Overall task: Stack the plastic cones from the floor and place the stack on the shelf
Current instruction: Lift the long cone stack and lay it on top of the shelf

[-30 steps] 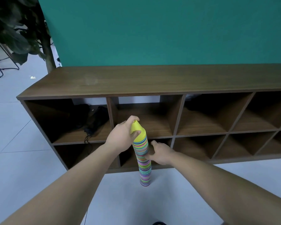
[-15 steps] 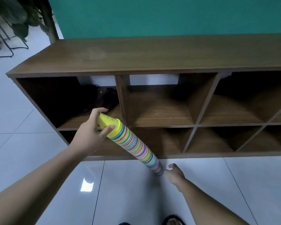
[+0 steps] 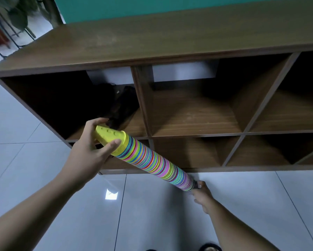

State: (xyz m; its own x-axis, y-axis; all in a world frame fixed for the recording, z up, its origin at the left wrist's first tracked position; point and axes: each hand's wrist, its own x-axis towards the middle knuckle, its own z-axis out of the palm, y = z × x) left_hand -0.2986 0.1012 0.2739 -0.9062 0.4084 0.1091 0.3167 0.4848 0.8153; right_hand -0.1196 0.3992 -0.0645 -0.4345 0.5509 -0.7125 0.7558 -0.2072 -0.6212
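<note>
A long stack of many-coloured plastic cones [image 3: 152, 160], topped by a yellow cone, is held slanting in the air in front of the wooden shelf [image 3: 152, 42]. My left hand [image 3: 90, 151] grips the yellow upper end, thumb across it. My right hand [image 3: 201, 193] holds the lower end, fingers curled round the base, just above the floor. The stack runs from upper left to lower right across the shelf's lower compartments.
The shelf has open cubbies in two rows; a dark object [image 3: 119, 105] lies in the upper left one. White tiled floor [image 3: 61, 214] spreads below. A potted plant and metal stand [image 3: 12, 20] sit at the far left. A shoe tip [image 3: 210, 248] shows at the bottom edge.
The stack went from upright on the floor to tilted and lifted. My right hand slid from its middle down to the base. The view moved closer to the shelf.
</note>
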